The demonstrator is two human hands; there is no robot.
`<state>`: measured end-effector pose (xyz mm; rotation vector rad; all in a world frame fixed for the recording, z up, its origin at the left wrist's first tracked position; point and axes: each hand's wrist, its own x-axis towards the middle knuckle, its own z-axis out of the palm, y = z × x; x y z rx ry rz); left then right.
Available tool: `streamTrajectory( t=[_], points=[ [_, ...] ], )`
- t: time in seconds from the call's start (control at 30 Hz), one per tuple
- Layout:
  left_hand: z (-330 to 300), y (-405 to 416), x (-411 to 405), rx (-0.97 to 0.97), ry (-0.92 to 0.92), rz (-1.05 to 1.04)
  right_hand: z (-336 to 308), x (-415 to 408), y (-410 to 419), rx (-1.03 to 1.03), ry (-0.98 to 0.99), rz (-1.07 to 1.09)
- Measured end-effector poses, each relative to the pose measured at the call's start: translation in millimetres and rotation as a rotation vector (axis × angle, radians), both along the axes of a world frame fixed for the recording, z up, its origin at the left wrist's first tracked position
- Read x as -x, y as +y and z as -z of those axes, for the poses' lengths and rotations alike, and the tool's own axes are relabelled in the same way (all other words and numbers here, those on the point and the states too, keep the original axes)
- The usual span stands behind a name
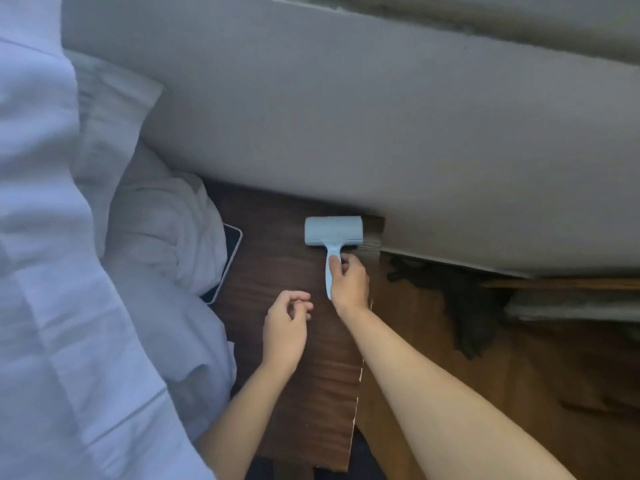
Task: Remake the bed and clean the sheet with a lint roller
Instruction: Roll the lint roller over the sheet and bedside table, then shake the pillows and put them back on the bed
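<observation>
A pale blue lint roller (333, 231) lies on a dark wooden bedside table (277, 244), its head toward the wall. My right hand (349, 282) grips its handle, thumb on top. My left hand (285, 329) hovers over the table just left of it, fingers loosely curled and holding nothing. White bedding (52, 271) fills the left side, rumpled and spilling over the table's left edge. A white pillow (110, 123) lies at the back by the wall.
A dark tablet or phone (231, 251) lies on the table, partly under the bedding. A grey wall (381, 116) runs behind. Wooden floor (519, 393) spreads to the right, with a dark crumpled thing (464, 306) near the skirting.
</observation>
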<state>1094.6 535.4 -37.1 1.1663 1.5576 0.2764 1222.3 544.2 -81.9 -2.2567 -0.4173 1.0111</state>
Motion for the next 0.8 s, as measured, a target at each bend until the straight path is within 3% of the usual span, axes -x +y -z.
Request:
streamTrajectory(
  t=[0.3,0.5,0.8],
  points=[
    [1.4,19.3,1.8,-0.008,0.017,-0.071,29.6,-1.5,17.3,0.129,-0.224,-0.121],
    [-9.1,20.3,-2.8,-0.003,0.02,-0.048,25.1,-3.1,17.8,0.145,-0.229,-0.114],
    [-68.2,-16.1,-18.4,-0.044,-0.029,0.042,-106.1,3.7,-50.9,-0.276,-0.158,-0.192]
  ],
)
